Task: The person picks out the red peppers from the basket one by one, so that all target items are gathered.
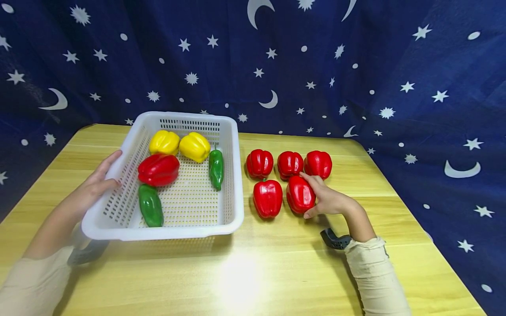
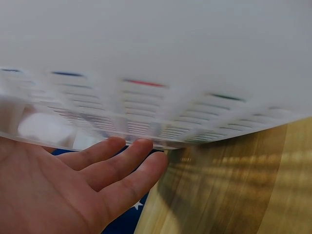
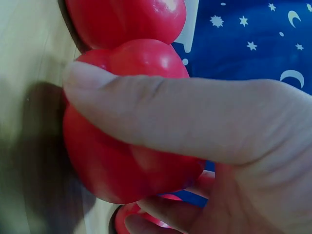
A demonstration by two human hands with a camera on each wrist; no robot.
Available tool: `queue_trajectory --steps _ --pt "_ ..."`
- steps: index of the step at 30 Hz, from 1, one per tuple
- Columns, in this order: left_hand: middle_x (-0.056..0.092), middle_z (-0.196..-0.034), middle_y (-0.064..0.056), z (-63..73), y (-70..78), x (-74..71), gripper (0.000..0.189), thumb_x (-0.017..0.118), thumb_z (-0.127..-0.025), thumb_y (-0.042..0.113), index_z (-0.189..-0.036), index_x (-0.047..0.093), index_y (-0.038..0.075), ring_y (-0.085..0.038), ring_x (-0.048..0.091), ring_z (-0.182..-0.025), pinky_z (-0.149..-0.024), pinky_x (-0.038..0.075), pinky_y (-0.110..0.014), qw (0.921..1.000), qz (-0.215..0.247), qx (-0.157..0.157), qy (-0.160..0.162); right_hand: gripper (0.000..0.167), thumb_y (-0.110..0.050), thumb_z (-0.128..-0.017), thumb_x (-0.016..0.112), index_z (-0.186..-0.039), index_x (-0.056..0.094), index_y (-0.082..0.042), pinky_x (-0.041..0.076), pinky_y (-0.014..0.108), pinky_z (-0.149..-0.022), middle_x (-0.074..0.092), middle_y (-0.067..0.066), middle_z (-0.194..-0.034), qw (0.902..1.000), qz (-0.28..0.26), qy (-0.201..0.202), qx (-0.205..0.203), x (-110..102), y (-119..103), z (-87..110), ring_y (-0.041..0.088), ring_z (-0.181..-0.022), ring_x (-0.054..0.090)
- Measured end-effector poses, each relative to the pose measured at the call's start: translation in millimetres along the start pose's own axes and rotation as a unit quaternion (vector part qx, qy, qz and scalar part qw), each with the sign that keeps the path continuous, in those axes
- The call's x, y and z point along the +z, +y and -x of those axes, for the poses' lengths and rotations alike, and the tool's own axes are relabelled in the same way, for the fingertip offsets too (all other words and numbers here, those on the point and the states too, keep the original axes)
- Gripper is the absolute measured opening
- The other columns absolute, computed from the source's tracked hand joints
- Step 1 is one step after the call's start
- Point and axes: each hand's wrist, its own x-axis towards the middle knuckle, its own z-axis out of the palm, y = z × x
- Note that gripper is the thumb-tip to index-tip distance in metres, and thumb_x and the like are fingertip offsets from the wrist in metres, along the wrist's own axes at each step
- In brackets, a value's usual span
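My left hand (image 1: 92, 188) holds the left rim of a white perforated plastic basket (image 1: 166, 233), and in the left wrist view several of its fingers (image 2: 129, 192) extend below the slotted wall. Inside the basket lie two yellow bell peppers (image 1: 164, 142) (image 1: 195, 147), a red bell pepper (image 1: 159, 170), a dark green pepper (image 1: 150, 206) and a slim green chili pepper (image 1: 216, 169). To the right, my right hand (image 1: 330, 198) grips another red bell pepper (image 1: 299, 195), thumb on the near side and fingers around the far side.
Beside the gripped one stand several red bell peppers: one (image 1: 267, 199) to its left and a row (image 1: 259, 163) (image 1: 290, 165) (image 1: 318, 164) behind. All are on a wooden table (image 1: 178, 276). A dark blue curtain (image 1: 221, 57) with stars and moons hangs behind.
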Motion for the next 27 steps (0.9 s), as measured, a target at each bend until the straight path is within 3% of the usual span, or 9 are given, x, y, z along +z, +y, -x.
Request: queue_trajectory --steps 7,18,27 --pt "-0.004 -0.147 -0.026 1.0 1.1 1.1 0.078 0.034 -0.092 0.003 -0.142 -0.009 0.043 0.008 0.055 -0.089 -0.067 0.056 -0.047 0.9997 -0.018 -0.013 0.006 0.113 -0.019 -0.063 0.081 -0.146 0.005 -0.012 0.028 0.066 -0.100 0.016 0.023 -0.138 0.9998 0.007 -0.013 0.017 -1.6 -2.9 3.3 0.046 -0.128 0.021" --pt "-0.006 -0.146 -0.030 -1.8 -2.3 -1.6 0.078 0.033 -0.090 -0.002 -0.144 -0.007 0.039 0.009 0.056 -0.090 -0.064 0.057 -0.041 0.9999 0.011 0.011 -0.002 0.110 -0.022 -0.065 0.080 -0.146 0.007 -0.012 0.031 0.065 -0.099 0.018 0.022 -0.138 0.9996 0.011 -0.018 0.017 -3.0 -3.6 4.7 0.045 -0.127 0.024" --pt "-0.007 -0.147 -0.028 -2.5 -1.8 -2.2 0.078 0.033 -0.091 0.000 -0.144 -0.006 0.040 0.010 0.056 -0.091 -0.065 0.057 -0.039 0.9999 0.013 0.003 0.001 0.110 -0.018 -0.065 0.080 -0.146 0.006 -0.011 0.033 0.063 -0.098 0.018 0.021 -0.138 0.9997 0.007 -0.015 0.015 -1.7 -3.9 3.3 0.044 -0.127 0.024"
